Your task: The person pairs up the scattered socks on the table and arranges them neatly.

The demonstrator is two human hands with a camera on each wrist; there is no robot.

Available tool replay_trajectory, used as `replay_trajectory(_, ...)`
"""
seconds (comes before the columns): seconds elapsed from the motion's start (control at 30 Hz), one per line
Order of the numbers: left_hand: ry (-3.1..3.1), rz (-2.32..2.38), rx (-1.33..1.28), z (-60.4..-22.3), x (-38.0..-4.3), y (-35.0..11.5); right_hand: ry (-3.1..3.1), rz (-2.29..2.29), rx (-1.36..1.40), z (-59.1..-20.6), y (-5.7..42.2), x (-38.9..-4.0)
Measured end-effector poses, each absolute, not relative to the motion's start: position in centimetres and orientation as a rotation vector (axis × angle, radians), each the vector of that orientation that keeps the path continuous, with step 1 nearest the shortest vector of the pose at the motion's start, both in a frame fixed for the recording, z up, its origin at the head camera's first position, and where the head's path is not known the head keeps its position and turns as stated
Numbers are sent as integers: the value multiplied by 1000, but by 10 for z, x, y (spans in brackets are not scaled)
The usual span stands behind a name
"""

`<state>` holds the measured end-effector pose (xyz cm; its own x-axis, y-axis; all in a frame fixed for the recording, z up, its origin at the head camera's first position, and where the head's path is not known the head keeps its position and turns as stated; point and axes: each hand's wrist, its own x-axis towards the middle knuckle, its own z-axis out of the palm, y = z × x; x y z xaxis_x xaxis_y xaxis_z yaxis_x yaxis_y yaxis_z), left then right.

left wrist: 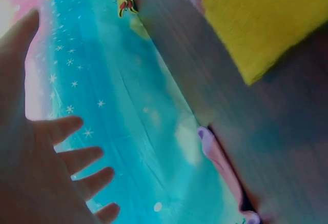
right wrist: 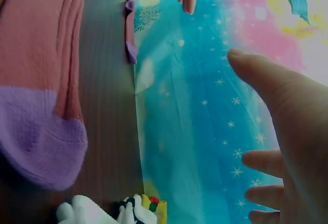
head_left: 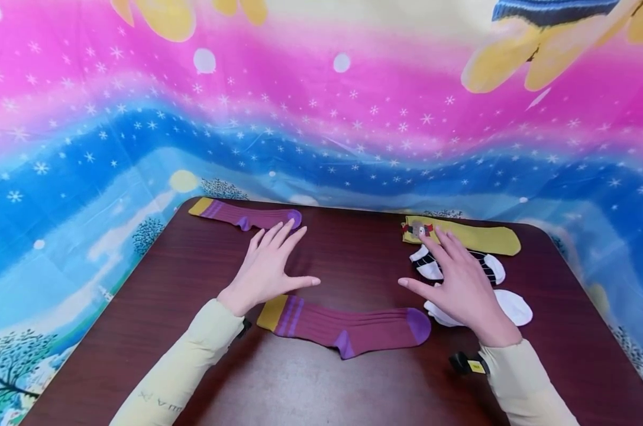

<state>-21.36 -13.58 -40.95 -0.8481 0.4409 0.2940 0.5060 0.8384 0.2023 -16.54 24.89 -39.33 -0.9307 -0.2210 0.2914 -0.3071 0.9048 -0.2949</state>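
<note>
Both hands hover over the table with fingers spread, holding nothing. My left hand [head_left: 265, 266] is above the cuff end of a purple sock [head_left: 321, 325] with a yellow cuff, lying flat at the front middle. That yellow cuff [left wrist: 271, 24] fills the upper right of the left wrist view. A matching purple sock [head_left: 241, 214] lies at the back left, just beyond the left fingertips. My right hand [head_left: 462, 284] overlaps, in the head view, a black-and-white sock [head_left: 491, 269] and a white sock [head_left: 513, 306], partly hiding both. Behind its fingers lies an olive-yellow sock [head_left: 481, 236] with a cartoon patch.
The dark brown table [head_left: 353, 390] has rounded back corners. A colourful snowflake-patterned cloth [head_left: 300, 118] hangs close behind it and along both sides. A black wrist strap [head_left: 467, 364] shows at the right sleeve.
</note>
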Motion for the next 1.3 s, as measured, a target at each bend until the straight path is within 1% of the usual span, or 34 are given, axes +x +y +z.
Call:
replay_trajectory(0.2, -2822, -420, -853, -418, -203, -144, -2844, 583, 441, -397, 250, -155)
replay_trajectory(0.53, -2887, -497, -961, -428, -190, -152, -2928, 639, 490, -409, 250, -141)
replay_trajectory(0.87, -2983, -535, -974, -432, -188, -153, -2969, 746, 515, -425, 245, -131)
replay_trajectory(1.3, -2952, -545, -1102, -436, -190, -151, -2975, 613, 631, -440, 233, -129)
